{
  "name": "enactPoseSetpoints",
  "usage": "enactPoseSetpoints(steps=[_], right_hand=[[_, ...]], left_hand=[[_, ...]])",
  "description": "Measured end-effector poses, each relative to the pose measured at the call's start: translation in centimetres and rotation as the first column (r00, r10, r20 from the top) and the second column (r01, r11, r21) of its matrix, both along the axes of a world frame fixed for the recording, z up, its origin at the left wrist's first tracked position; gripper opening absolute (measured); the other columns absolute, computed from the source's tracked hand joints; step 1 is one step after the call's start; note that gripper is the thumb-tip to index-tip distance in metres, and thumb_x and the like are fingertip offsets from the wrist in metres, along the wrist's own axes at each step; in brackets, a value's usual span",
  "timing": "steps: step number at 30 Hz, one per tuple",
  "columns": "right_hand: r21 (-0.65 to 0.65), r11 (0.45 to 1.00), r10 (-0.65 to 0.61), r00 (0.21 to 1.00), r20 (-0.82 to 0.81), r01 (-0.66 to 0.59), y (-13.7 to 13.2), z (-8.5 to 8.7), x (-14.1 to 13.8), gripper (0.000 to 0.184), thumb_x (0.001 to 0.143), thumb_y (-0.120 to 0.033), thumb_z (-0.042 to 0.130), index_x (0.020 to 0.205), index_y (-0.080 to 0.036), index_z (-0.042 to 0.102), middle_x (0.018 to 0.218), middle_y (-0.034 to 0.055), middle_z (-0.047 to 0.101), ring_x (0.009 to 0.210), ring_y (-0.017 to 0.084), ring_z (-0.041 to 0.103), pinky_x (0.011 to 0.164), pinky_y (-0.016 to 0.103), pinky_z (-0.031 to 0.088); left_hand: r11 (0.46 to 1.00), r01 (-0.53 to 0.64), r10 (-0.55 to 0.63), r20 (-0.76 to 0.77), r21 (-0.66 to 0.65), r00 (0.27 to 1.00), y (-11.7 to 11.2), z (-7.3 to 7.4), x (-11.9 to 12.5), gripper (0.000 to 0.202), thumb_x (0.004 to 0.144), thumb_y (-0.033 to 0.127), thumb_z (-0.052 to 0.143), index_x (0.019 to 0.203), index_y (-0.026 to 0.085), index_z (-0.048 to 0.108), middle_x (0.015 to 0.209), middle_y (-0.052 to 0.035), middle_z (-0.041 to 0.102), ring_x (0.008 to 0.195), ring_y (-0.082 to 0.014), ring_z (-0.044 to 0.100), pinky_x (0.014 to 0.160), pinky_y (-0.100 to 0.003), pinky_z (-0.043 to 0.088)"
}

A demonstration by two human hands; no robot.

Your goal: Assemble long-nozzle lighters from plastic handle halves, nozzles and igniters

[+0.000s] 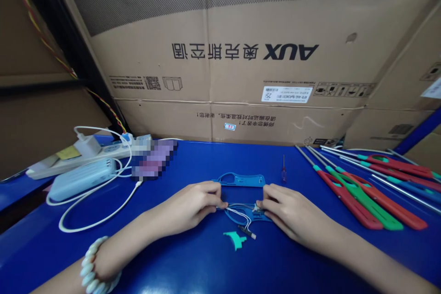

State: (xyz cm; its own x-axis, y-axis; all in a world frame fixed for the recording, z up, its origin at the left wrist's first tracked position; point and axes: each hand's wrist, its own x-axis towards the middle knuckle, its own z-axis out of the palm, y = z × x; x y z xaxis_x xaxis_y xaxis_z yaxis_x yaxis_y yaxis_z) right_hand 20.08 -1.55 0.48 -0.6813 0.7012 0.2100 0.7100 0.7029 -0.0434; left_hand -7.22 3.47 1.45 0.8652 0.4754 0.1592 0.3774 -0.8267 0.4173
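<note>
The lower blue handle half point(264, 215) of a long-tube lighter lies open side up between my hands. My left hand point(201, 203) is closed in a pinch at its left end, by the thin white wires point(244, 215). My right hand point(287, 209) grips the right end, its thumb and finger at a small metallic part point(257, 207). The wires run out to a small black-and-white piece point(247, 232) below. Beyond both hands lies the other blue handle half point(246, 180). Nearest me is a loose teal trigger point(236, 240). The fingertips partly hide what they pinch.
Several long-tube lighters with red point(358, 202), green point(374, 200) and orange handles lie at the right. A small screwdriver point(284, 173) stands behind my right hand. At the left are a power bank point(82, 178), white cables and a power strip point(113, 150). Cardboard point(220, 18) walls the back.
</note>
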Motion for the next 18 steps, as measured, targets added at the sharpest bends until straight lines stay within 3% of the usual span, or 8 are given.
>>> enactPoseSetpoints(steps=[3, 7, 14, 18], right_hand=[[0.007, 1.0, -0.002, 1.0, -0.003, 0.002, 0.0, 0.1, 0.0, 0.023, 0.089, -0.006, 0.044, 0.089, -0.015, 0.064, 0.086, 0.008, 0.057, 0.075, 0.02, 0.053, 0.066, 0.031, 0.046], [0.01, 1.0, -0.001, 1.0, -0.018, 0.001, 0.0, -0.1, 0.0, 0.022, 0.088, -0.006, 0.045, 0.091, -0.016, 0.065, 0.087, 0.008, 0.058, 0.075, 0.02, 0.054, 0.066, 0.031, 0.047], [-0.049, 0.999, -0.022, 1.0, -0.006, 0.022, 0.0, 0.2, -0.2, 0.021, 0.088, -0.006, 0.047, 0.093, -0.015, 0.064, 0.09, 0.0082, 0.058, 0.079, 0.021, 0.055, 0.069, 0.033, 0.048], [-0.027, 0.999, -0.037, 0.999, 0.001, 0.037, -0.1, 0.2, -0.3, 0.022, 0.088, -0.007, 0.046, 0.096, -0.015, 0.064, 0.09, 0.0086, 0.058, 0.079, 0.022, 0.055, 0.068, 0.034, 0.049]], left_hand=[[0.999, -0.016, 0.017, 0.022, -0.029, 1.0, -0.1, 0.0, 0.0, 0.024, 0.091, 0.007, 0.049, 0.109, 0.019, 0.061, 0.096, -0.0041, 0.06, 0.087, -0.0167, 0.058, 0.075, -0.026, 0.047], [0.999, -0.012, 0.014, 0.04, -0.03, 0.999, 0.0, -0.2, -0.1, 0.016, 0.092, 0.009, 0.049, 0.095, 0.018, 0.061, 0.091, -0.0031, 0.059, 0.085, -0.0162, 0.057, 0.074, -0.025, 0.047], [0.972, 0.041, -0.028, -0.06, 0.23, 0.998, -0.6, 0.0, 0.2, 0.024, 0.097, 0.011, 0.04, 0.089, 0.017, 0.062, 0.082, -0.0036, 0.058, 0.076, -0.017, 0.055, 0.068, -0.028, 0.043], [0.947, 0.032, 0.011, -0.131, 0.319, 0.991, -1.0, 0.2, 0.6, 0.022, 0.096, 0.013, 0.041, 0.085, 0.017, 0.059, 0.081, -0.0035, 0.057, 0.076, -0.0185, 0.054, 0.069, -0.031, 0.041]])
